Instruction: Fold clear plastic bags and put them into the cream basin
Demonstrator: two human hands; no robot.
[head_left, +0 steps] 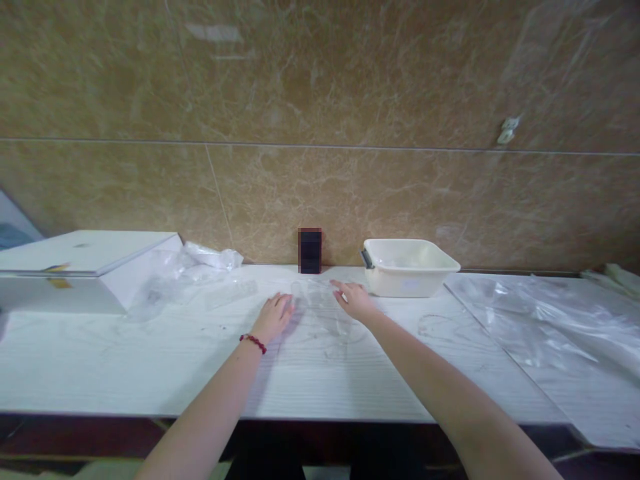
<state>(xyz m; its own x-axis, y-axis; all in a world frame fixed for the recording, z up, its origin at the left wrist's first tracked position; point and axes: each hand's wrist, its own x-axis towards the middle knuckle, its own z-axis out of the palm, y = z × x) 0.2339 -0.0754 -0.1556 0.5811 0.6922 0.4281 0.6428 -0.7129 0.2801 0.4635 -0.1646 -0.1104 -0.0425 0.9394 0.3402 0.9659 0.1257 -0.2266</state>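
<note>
Both my arms reach across a white table toward a clear plastic bag lying flat at its middle. My left hand, with a red bead bracelet at the wrist, rests palm down on the bag's left edge, fingers stretched out. On the bag's right side my right hand lies with its fingers extended over the plastic. Neither hand grips anything that I can see.
A cream plastic tub stands at the back right of my hands. A small dark block leans on the marble wall. Crumpled clear plastic and a white box lie left; clear sheets cover the right.
</note>
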